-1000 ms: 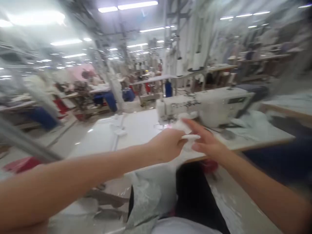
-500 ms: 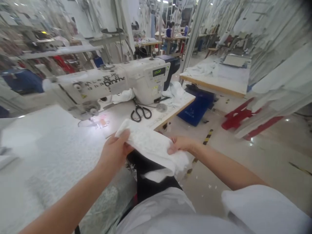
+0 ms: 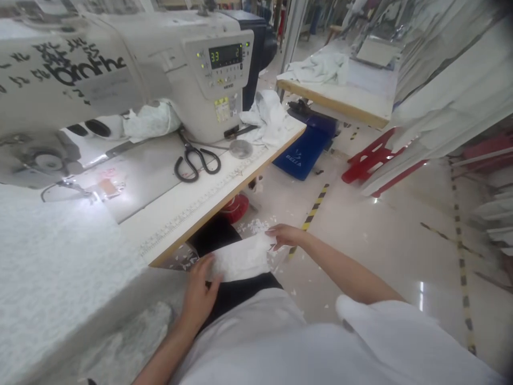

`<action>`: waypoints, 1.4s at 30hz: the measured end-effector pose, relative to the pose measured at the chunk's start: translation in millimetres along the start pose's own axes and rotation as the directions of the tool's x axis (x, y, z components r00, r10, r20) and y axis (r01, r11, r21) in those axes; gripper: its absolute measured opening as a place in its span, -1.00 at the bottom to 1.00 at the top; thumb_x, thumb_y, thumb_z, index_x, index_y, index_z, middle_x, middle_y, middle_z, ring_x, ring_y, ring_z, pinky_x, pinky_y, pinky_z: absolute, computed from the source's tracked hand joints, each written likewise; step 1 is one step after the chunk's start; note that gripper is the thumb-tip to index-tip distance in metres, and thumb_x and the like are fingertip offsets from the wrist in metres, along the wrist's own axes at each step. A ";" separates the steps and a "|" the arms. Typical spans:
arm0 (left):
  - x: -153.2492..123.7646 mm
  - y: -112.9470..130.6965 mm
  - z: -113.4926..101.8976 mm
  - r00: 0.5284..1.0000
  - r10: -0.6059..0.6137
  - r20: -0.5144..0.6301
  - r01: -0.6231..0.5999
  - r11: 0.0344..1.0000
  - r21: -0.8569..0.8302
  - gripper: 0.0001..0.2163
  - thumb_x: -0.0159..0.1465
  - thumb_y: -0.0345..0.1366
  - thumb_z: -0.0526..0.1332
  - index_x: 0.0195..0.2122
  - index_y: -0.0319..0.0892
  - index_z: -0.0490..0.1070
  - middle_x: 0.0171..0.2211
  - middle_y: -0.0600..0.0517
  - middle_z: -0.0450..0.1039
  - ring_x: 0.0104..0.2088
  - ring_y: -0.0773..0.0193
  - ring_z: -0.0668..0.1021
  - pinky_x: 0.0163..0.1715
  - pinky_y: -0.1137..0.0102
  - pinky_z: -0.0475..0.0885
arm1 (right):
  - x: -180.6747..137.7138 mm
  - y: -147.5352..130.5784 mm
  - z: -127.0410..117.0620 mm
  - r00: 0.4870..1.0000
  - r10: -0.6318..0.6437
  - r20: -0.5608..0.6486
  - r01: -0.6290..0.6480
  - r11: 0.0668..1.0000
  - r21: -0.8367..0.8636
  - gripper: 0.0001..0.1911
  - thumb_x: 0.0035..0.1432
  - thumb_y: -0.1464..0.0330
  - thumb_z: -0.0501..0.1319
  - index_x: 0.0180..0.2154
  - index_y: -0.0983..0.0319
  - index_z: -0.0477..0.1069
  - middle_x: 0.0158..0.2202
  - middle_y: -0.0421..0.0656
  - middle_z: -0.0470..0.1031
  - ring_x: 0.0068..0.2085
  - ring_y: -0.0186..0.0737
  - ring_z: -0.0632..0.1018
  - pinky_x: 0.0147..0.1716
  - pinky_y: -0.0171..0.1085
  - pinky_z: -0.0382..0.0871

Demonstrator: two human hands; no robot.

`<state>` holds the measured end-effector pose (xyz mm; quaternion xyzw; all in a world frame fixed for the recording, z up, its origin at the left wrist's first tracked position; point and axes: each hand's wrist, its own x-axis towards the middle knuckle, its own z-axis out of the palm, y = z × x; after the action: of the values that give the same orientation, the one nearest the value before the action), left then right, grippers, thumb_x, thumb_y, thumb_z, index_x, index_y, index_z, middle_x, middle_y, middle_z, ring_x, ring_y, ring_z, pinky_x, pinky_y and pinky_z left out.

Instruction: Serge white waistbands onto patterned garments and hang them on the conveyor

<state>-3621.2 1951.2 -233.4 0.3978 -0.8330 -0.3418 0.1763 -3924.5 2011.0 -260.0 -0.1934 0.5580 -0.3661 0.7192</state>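
A folded piece of white fabric (image 3: 242, 259) lies low over my lap, in front of the table edge. My left hand (image 3: 200, 294) has its left end, fingers along the edge and thumb near the lower corner. At the upper right corner, my right hand (image 3: 285, 236) pinches the cloth between thumb and fingers. Beyond them stands a white sewing machine (image 3: 172, 69) with a lit display. Black-handled thread scissors (image 3: 196, 163) rest on the machine table (image 3: 160, 219). To the left, a large spread of pale patterned fabric (image 3: 60, 267) covers the table and hangs over its edge.
Crumpled white cloth (image 3: 266, 117) lies at the table's right end. A blue panel (image 3: 304, 152) and a red stool (image 3: 368, 158) stand to the right, near hanging white garments (image 3: 452, 107). White scraps and striped tape (image 3: 315, 207) mark the floor.
Both hands have brought the white fabric down and away from the tabletop, towards my lap. The view has tipped downward and come nearer to the machine.
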 end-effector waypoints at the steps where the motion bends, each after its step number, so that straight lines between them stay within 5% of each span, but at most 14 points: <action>1: 8.6 8.0 1.6 0.996 0.077 0.041 -0.079 0.996 0.043 -0.61 0.16 -0.24 0.09 0.02 -0.18 0.16 0.03 -0.08 0.18 0.05 0.13 0.24 0.05 0.20 0.15 | -0.5 -0.2 -0.3 1.000 -0.016 -0.019 0.016 1.000 0.012 -0.73 -0.04 0.29 0.27 -0.35 0.37 0.35 -0.57 -0.19 0.38 -0.55 -0.36 0.44 -0.47 -0.30 0.47; 5: 28.3 28.4 15.9 0.963 0.199 0.180 -0.230 0.957 0.174 -0.79 0.16 -0.32 0.08 -0.18 -0.19 0.33 -0.18 -0.07 0.29 -0.13 0.13 0.33 -0.08 0.19 0.24 | 0.6 0.8 4.1 0.990 -0.085 -0.114 0.089 0.996 0.029 -0.72 0.01 0.23 0.23 -0.35 0.34 0.34 -0.58 -0.21 0.36 -0.57 -0.41 0.41 -0.53 -0.38 0.41; 8: 23.8 30.8 17.1 0.949 0.217 0.230 -0.248 0.962 0.112 -0.86 0.19 -0.36 0.01 -0.34 -0.19 0.34 -0.25 -0.05 0.30 -0.19 0.17 0.34 -0.13 0.24 0.26 | 5.4 6.7 8.9 0.971 -0.135 -0.199 0.138 0.990 0.003 -0.72 0.07 0.20 0.17 -0.34 0.32 0.33 -0.56 -0.23 0.35 -0.59 -0.44 0.37 -0.57 -0.41 0.35; 13: 4.2 2.4 -17.8 0.964 0.039 0.264 0.001 0.989 -0.149 -0.82 0.20 -0.37 -0.06 -0.22 -0.15 0.26 -0.26 0.01 0.35 -0.23 0.25 0.39 -0.18 0.37 0.27 | 15.5 10.8 9.7 0.895 -0.249 -0.371 0.228 0.969 -0.101 -0.70 0.13 0.20 0.10 -0.32 0.35 0.30 -0.54 -0.23 0.32 -0.58 -0.47 0.33 -0.60 -0.43 0.26; 17: -7.0 -41.9 -32.7 0.940 -0.083 0.331 0.138 0.980 -0.146 -0.81 0.02 -0.48 -0.07 -0.50 -0.18 0.31 -0.42 0.05 0.36 -0.32 0.25 0.40 -0.23 0.38 0.26 | 20.0 0.6 10.9 0.827 -0.364 -0.429 0.278 0.927 -0.250 -0.68 0.08 0.16 0.10 -0.37 0.33 0.28 -0.52 -0.20 0.34 -0.54 -0.42 0.34 -0.57 -0.42 0.24; 22: -17.4 -59.5 -5.3 0.941 -0.228 0.249 0.268 0.953 -0.139 -0.84 -0.04 -0.47 -0.06 -0.56 -0.20 0.28 -0.56 0.08 0.30 -0.45 0.28 0.36 -0.39 0.41 0.24 | 8.2 -0.9 44.9 0.782 -0.498 -0.376 0.277 0.817 -0.506 -0.73 0.11 0.22 0.01 -0.27 0.30 0.27 -0.56 -0.21 0.32 -0.59 -0.35 0.33 -0.57 -0.35 0.21; 25: -18.5 -52.1 7.5 0.946 -0.264 0.189 0.302 0.930 -0.211 -0.82 -0.02 -0.46 -0.07 -0.51 -0.20 0.31 -0.53 0.07 0.32 -0.45 0.29 0.36 -0.40 0.42 0.24 | -7.6 13.1 82.6 0.771 -0.590 -0.239 0.307 0.673 -0.673 -0.75 0.13 0.34 -0.05 -0.15 0.22 0.25 -0.44 -0.19 0.38 -0.46 -0.29 0.39 -0.38 -0.29 0.26; 31: -19.6 -47.2 -1.9 0.939 -0.312 0.143 0.344 0.853 -0.393 -0.87 -0.01 -0.40 -0.04 -0.53 -0.21 0.27 -0.47 0.03 0.37 -0.43 0.30 0.42 -0.43 0.45 0.30 | -14.5 40.1 131.7 0.813 -0.581 0.030 0.313 0.394 -0.864 -0.83 -0.02 0.31 0.17 -0.35 0.25 0.32 -0.34 -0.11 0.37 -0.34 -0.19 0.39 -0.33 -0.27 0.24; 37: -19.6 -50.0 -28.8 0.960 -0.271 0.069 0.274 0.863 -0.425 -0.88 0.03 -0.36 -0.08 -0.60 -0.19 0.17 -0.47 0.02 0.32 -0.40 0.30 0.40 -0.37 0.43 0.31 | -24.5 4.5 81.9 0.799 -0.601 -0.027 0.170 0.269 -0.948 -0.87 0.08 0.35 0.03 -0.42 0.26 0.27 -0.46 -0.15 0.35 -0.45 -0.28 0.37 -0.43 -0.34 0.20; 42: -17.2 -58.8 -22.7 0.969 -0.145 0.199 0.201 0.933 -0.298 -0.92 -0.13 -0.47 0.01 -0.67 -0.20 0.24 -0.44 -0.01 0.39 -0.28 0.22 0.40 -0.17 0.33 0.26 | -39.4 -21.5 18.0 0.740 -0.656 -0.150 -0.017 0.205 -0.979 -0.83 0.07 0.33 -0.01 -0.43 0.29 0.27 -0.41 -0.06 0.34 -0.41 -0.21 0.37 -0.40 -0.29 0.18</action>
<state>-3565.8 1928.5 -259.5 0.4052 -0.7412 -0.5184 0.1334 -3918.6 2023.8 -213.8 -0.5835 0.7811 -0.1491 0.1648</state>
